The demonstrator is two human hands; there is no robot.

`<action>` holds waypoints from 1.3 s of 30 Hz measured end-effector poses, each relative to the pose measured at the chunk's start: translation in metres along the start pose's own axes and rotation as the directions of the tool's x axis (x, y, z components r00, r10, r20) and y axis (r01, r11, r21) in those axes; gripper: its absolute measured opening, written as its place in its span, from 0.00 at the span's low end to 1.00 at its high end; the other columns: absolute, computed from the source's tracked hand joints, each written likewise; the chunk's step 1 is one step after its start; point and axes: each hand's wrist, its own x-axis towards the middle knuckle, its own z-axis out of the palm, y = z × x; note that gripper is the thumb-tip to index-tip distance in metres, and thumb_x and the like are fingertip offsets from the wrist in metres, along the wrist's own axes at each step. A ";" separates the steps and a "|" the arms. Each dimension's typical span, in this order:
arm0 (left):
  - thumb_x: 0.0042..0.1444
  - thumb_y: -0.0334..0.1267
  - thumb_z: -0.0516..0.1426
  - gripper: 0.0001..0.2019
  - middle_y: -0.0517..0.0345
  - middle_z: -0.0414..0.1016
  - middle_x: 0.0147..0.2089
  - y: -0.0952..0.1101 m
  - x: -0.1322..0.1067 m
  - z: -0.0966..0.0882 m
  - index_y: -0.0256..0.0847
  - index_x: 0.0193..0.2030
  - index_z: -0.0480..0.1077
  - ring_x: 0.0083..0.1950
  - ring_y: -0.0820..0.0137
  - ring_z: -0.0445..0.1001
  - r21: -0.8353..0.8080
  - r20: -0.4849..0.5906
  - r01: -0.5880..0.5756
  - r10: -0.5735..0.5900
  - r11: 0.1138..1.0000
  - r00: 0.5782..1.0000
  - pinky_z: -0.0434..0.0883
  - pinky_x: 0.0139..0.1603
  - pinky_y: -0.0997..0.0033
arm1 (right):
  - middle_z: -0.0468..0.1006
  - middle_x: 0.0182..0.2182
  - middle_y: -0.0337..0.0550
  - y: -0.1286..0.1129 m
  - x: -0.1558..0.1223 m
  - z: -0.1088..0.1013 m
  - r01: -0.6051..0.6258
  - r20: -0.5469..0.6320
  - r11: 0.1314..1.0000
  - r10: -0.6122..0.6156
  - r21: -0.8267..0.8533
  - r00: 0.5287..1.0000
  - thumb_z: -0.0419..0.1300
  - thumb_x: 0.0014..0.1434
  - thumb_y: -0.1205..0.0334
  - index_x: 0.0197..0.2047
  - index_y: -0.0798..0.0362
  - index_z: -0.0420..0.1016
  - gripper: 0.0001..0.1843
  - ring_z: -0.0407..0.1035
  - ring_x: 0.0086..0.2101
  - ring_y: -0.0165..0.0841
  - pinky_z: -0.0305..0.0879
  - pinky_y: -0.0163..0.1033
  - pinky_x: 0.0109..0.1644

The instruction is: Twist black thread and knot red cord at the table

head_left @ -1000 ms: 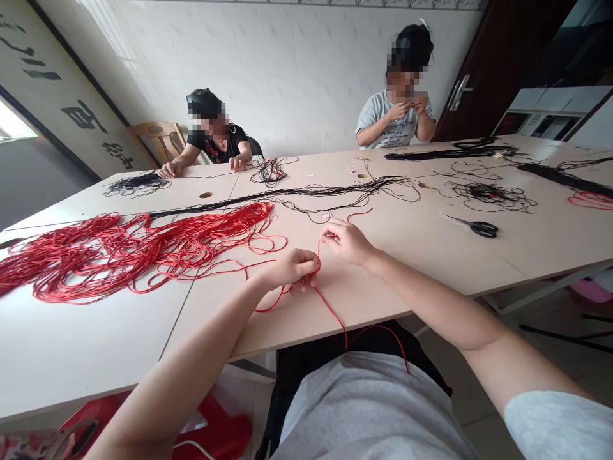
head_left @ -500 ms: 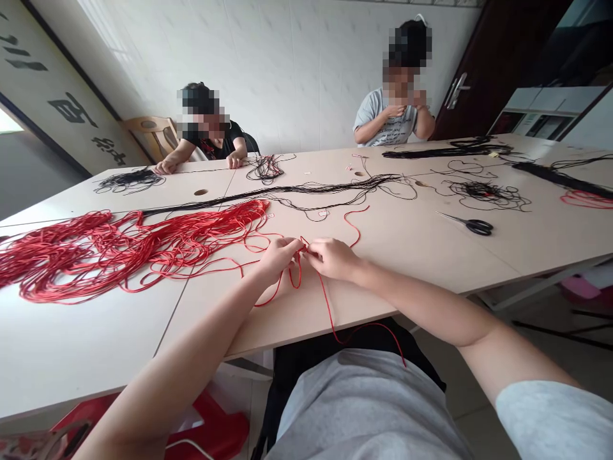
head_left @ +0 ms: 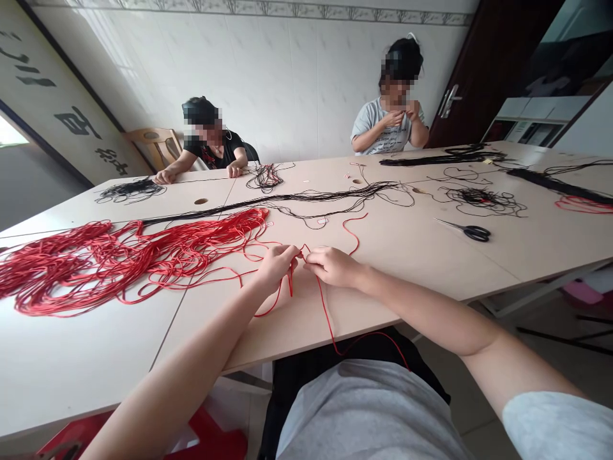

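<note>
Red cord [head_left: 322, 305] pinched between two hands over a pale tabletop [head_left: 412, 255], one end drooping past the table edge.
Far left, heap of loose red cords [head_left: 96, 268], well apart from the hands; next, left hand [head_left: 276, 267] curled closed on the cord; just beside it, right hand [head_left: 331, 267] gripping the same cord (exact finger hold partly hidden); farther right, black-handled scissors [head_left: 472, 233] near black cord tangle [head_left: 479, 199].

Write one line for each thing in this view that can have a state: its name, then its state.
Left hand, pinching red cord
Right hand, pinching red cord
Red cord, looped between the hands, hanging past the table edge
Red cord heap, loosely tangled
Scissors, closed, lying flat
Black cord bundle, stretched loosely across the table
</note>
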 end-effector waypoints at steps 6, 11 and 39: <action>0.50 0.39 0.52 0.09 0.63 0.61 0.19 0.004 -0.004 -0.004 0.36 0.25 0.65 0.21 0.79 0.57 0.108 0.129 -0.045 0.031 0.993 0.991 0.55 0.22 0.77 | 0.67 0.35 0.45 -0.005 -0.001 -0.009 -0.144 -0.142 0.981 0.162 0.133 0.976 0.53 0.60 0.53 0.32 0.55 0.66 0.14 0.63 0.37 0.33 0.59 0.39 0.45; 0.50 0.39 0.53 0.09 0.65 0.58 0.19 0.003 -0.005 -0.005 0.36 0.24 0.65 0.20 0.80 0.52 0.202 0.207 -0.059 0.017 0.978 0.978 0.51 0.21 0.77 | 0.71 0.38 0.42 -0.004 0.000 -0.008 -0.163 0.035 0.904 0.162 0.395 0.986 0.47 0.59 0.64 0.41 0.53 0.64 0.08 0.66 0.38 0.31 0.62 0.38 0.44; 0.53 0.46 0.54 0.14 0.55 0.70 0.35 0.012 -0.011 -0.003 0.35 0.35 0.68 0.33 0.73 0.71 0.087 0.263 -0.045 0.021 0.995 0.965 0.69 0.36 0.70 | 0.68 0.27 0.38 0.007 -0.002 -0.015 -0.174 -0.147 0.927 0.233 0.332 0.961 0.53 0.55 0.67 0.31 0.56 0.68 0.04 0.56 0.23 0.24 0.54 0.31 0.27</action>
